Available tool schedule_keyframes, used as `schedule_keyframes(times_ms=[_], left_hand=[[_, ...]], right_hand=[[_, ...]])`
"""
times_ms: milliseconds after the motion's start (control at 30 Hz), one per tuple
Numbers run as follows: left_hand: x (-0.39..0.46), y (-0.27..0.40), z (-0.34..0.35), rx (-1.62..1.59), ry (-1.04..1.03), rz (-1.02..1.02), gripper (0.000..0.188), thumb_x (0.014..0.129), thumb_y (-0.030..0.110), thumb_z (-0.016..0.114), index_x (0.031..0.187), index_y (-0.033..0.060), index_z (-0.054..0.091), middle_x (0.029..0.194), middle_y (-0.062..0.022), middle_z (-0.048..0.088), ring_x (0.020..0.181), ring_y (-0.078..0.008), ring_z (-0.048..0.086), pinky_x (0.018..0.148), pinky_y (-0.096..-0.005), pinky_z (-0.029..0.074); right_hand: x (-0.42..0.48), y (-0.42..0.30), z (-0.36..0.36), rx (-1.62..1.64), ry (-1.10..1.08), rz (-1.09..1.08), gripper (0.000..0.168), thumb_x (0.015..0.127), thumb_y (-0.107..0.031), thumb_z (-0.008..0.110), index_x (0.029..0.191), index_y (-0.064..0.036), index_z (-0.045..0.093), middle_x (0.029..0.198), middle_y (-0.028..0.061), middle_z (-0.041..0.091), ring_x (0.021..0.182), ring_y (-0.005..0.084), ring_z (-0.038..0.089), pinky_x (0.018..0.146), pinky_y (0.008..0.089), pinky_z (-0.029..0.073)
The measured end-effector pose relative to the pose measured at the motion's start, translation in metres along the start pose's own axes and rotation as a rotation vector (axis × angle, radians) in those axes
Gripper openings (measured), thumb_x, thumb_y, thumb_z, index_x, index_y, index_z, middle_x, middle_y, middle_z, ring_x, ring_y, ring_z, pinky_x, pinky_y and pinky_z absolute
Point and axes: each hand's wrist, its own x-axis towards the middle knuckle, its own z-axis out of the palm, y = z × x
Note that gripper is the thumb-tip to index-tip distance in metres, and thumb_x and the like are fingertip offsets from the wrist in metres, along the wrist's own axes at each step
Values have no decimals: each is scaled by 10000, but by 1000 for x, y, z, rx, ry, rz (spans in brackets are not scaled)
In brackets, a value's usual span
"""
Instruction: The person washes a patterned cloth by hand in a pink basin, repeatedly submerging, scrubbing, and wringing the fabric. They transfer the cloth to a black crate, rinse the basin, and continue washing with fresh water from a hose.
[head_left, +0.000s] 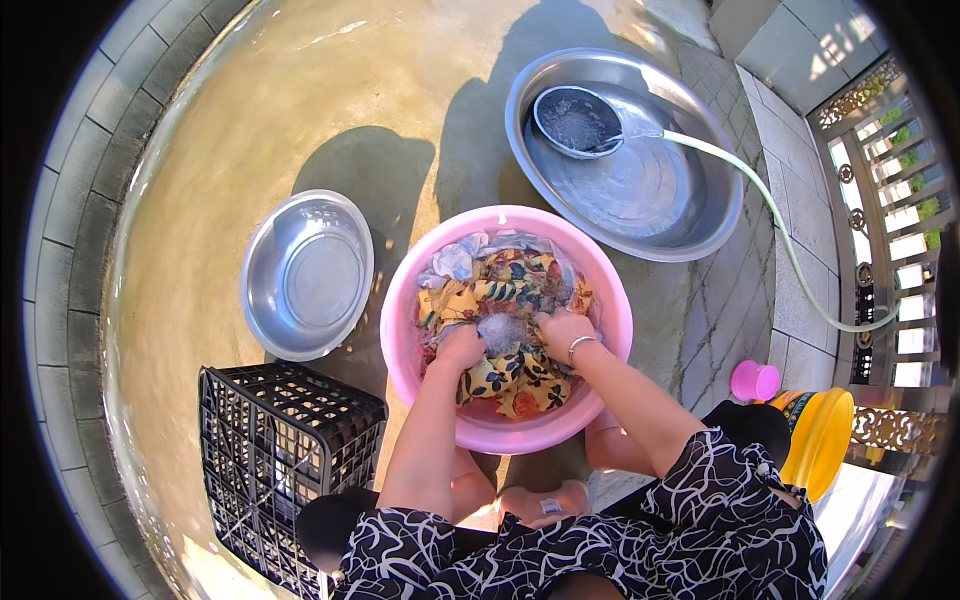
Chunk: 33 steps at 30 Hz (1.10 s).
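Observation:
A round pink plastic basin stands between my knees, holding water and laundry. In it lies a yellow floral-patterned cloth, with pale blue-white fabric along the far side. My left hand is closed on wet fabric at the basin's left middle. To the right, my right hand, with a bracelet on the wrist, grips the patterned cloth near splashing, foamy water. The fingertips of both hands are partly hidden by cloth and water.
An empty metal basin sits to the left, above a black plastic crate. At upper right, a hose runs water into a metal bowl inside a large metal tub. A pink cup and yellow bucket stand right.

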Motion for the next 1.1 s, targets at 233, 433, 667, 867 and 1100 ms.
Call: schedule_keyframes(times_ms=[233, 433, 667, 867, 1100], left_hand=[[-84, 106, -81, -251, 422, 343, 198, 755, 159, 482, 870, 10, 545, 787, -223, 569, 797, -382, 542, 708, -436, 423], [-125, 90, -120, -1278, -37, 738, 735, 688, 7, 664, 1295, 111, 263, 1254, -93, 334, 1107, -247, 432, 906, -341, 381], [-95, 28, -43, -833, 221, 493, 1122, 517, 246, 810, 1360, 54, 96, 1353, -198, 242, 1272, -262, 227, 1040, -324, 175], [-30, 12, 30, -739, 299, 382, 1036, 548, 418, 758, 1319, 5, 203, 1340, -191, 260, 1251, -275, 257, 1004, -334, 251], [-74, 45, -10, -1837, 302, 174, 297, 695, 43, 543, 989, 2, 542, 906, -94, 590, 794, -208, 587, 668, -330, 498]], right_hand=[[-52, -39, -52, 625, 335, -139, 681, 643, -128, 670, 1230, -38, 338, 976, 189, 575, 933, 292, 566, 804, 353, 452], [-103, -34, -109, 1291, 593, -279, 355, 605, 37, 648, 946, -18, 566, 871, 19, 592, 794, 86, 541, 711, 240, 448], [-192, -105, -239, 1276, 877, -554, 302, 590, 64, 626, 874, -23, 566, 809, -6, 579, 749, 54, 525, 675, 210, 438], [-245, -142, -307, 1411, 1106, -826, 341, 582, 101, 560, 910, 10, 546, 794, 36, 586, 688, 106, 559, 625, 233, 466], [-205, -88, -254, 1195, 997, -553, 369, 580, 91, 572, 936, -1, 542, 844, 33, 582, 771, 110, 551, 706, 244, 455]])
